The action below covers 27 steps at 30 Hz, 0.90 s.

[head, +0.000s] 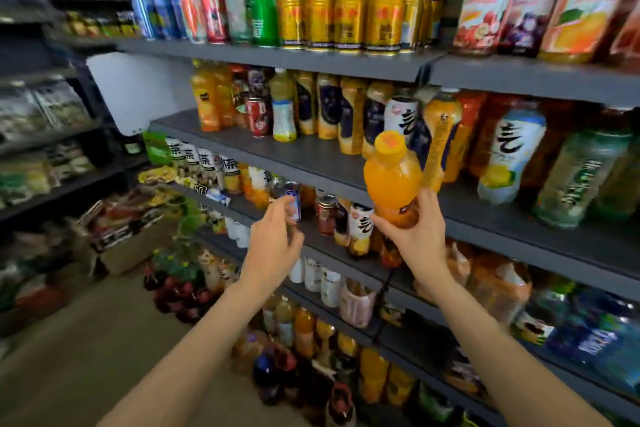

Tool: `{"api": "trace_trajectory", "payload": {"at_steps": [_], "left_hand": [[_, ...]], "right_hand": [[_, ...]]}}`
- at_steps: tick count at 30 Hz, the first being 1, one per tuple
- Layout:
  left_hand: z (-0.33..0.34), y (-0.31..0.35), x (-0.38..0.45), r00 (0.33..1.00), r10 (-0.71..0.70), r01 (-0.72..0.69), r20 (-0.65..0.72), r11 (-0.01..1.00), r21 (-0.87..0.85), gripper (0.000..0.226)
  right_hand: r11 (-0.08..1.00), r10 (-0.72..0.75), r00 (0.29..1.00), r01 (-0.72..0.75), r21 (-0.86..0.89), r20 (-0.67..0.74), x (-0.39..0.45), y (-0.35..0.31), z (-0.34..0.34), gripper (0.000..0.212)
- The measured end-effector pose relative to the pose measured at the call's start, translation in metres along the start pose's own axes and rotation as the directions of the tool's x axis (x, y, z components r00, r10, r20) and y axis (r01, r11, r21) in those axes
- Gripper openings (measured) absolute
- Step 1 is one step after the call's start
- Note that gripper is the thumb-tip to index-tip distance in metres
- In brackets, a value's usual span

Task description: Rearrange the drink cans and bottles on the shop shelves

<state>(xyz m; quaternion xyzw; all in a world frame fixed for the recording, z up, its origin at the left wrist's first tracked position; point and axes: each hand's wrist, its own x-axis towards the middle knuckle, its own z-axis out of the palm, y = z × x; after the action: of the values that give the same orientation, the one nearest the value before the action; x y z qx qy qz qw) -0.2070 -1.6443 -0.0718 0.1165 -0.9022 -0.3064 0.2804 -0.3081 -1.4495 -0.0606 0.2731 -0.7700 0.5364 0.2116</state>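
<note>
Head view: we find the right hand (420,236) wrapped round the lower body of an orange juice bottle (393,180), thumb on the near side and fingers behind. The bottle is held upright in the air, in front of the second shelf (311,156) and above the shelf below it. The left hand (277,239) pinches a small blue-and-white can (292,200) between fingertips and thumb, just in front of the third shelf's row.

We judge the bottle full and therefore fairly heavy for one hand. Its plastic wall should give a little under pressure, and the smooth label may slip, so a hold round the waist, as now, suits it better than the cap (390,142). The can is light and stiff, though thin-walled; a firm pinch at its sides will serve.

Counts: one bottle and one can are in hand. On the top shelf we count four gold cans (339,21) in the nearest row, with more partly hidden beside and stacked above them. One red can (258,116) stands among the second shelf's bottles. Further totals we cannot give, the stock being blurred and overlapping.
</note>
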Motion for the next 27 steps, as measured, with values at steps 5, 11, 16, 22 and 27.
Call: {"api": "trace_trajectory", "payload": {"at_steps": [5,11,16,22,27], "left_hand": [[-0.027,-0.062,0.038,0.999,-0.017,0.018,-0.043,1.000,0.020,0.043],[-0.061,-0.139,0.126,0.995,-0.017,0.021,-0.095,0.999,0.047,0.044],[-0.097,-0.206,0.193,0.987,-0.086,0.094,-0.137,0.994,0.051,0.051],[-0.132,-0.305,0.259,0.982,-0.132,0.140,-0.132,0.989,0.054,0.049],[-0.126,-0.376,0.336,0.998,-0.061,0.061,-0.013,0.998,0.022,0.051]], "right_hand": [[0.997,-0.019,0.999,0.016,0.077,0.039,0.040,-0.004,0.077,0.049],[0.990,-0.025,0.995,0.010,0.142,0.101,0.109,0.000,0.182,0.055],[0.985,0.076,0.953,-0.118,0.126,0.292,0.170,-0.011,0.297,0.061],[0.985,0.150,0.960,-0.167,0.050,0.238,0.224,-0.010,0.429,0.063],[0.976,0.219,0.968,-0.218,-0.022,0.126,0.258,-0.012,0.514,0.066]]}}
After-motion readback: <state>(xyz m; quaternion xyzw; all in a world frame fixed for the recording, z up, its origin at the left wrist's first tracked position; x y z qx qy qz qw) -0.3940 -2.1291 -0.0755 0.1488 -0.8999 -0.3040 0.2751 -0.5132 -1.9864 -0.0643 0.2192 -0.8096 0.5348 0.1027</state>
